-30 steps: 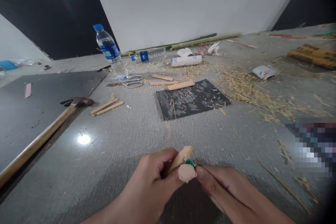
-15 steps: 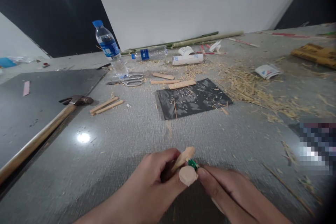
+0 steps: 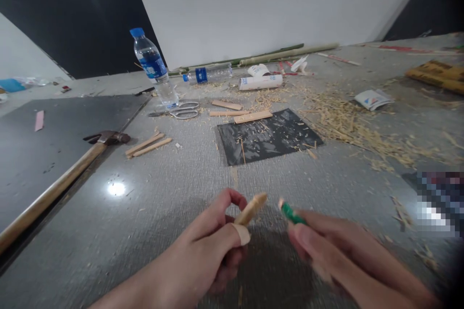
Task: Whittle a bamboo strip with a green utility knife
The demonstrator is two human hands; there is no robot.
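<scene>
My left hand [image 3: 213, 236] is closed round a short carved wooden stick [image 3: 252, 208], with a notch near its free end, which points up and to the right. A pale bandage [image 3: 242, 234] covers that hand's thumb tip. To the right, my right hand [image 3: 319, 239] grips a short green pencil [image 3: 293, 213] between thumb and fingers, its pale tip pointing up-left. A small gap lies between the pencil tip and the stick. The right hand is slightly blurred.
Ahead lies a black sanding sheet [image 3: 266, 142] with a wood strip [image 3: 253, 116] on its edge. A claw hammer [image 3: 90, 159], wood pieces [image 3: 150, 146], scissors [image 3: 183, 110], an upright water bottle [image 3: 154, 72] and a lying bottle [image 3: 208, 74] are around. Shavings [image 3: 348, 125] cover the right.
My right hand has drawn the pencil away from the stick, to the right. My left hand has turned the stick slightly, and its fingers have shifted.
</scene>
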